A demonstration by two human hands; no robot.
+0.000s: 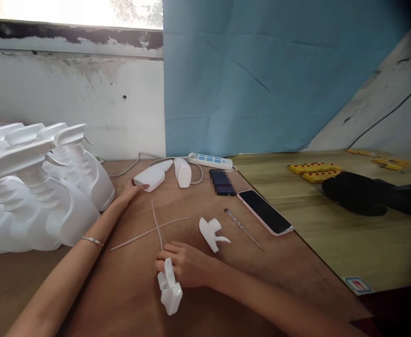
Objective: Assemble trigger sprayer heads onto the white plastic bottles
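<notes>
My left hand (132, 191) reaches to the back of the table and grips the base of a white plastic bottle (152, 177) lying on its side. My right hand (184, 263) is closed near the front around a white trigger spray head (170, 292). A thin white tube (155, 215) runs up from its fingers; whether it joins the spray head is hidden. It crosses a second thin tube (131, 240) on the table. Another white spray head (210, 232) lies to the right of my right hand. A second white bottle (182, 172) lies beside the gripped one.
Assembled white spray bottles (68, 187) stand packed at the left. A power strip (210, 160) lies by the wall, near a dark phone (222, 182). A pink-edged phone (265, 212) and a thin pointed tool (242, 228) lie at the right. Beyond are yellow pieces (318, 172) and a black object (363, 193).
</notes>
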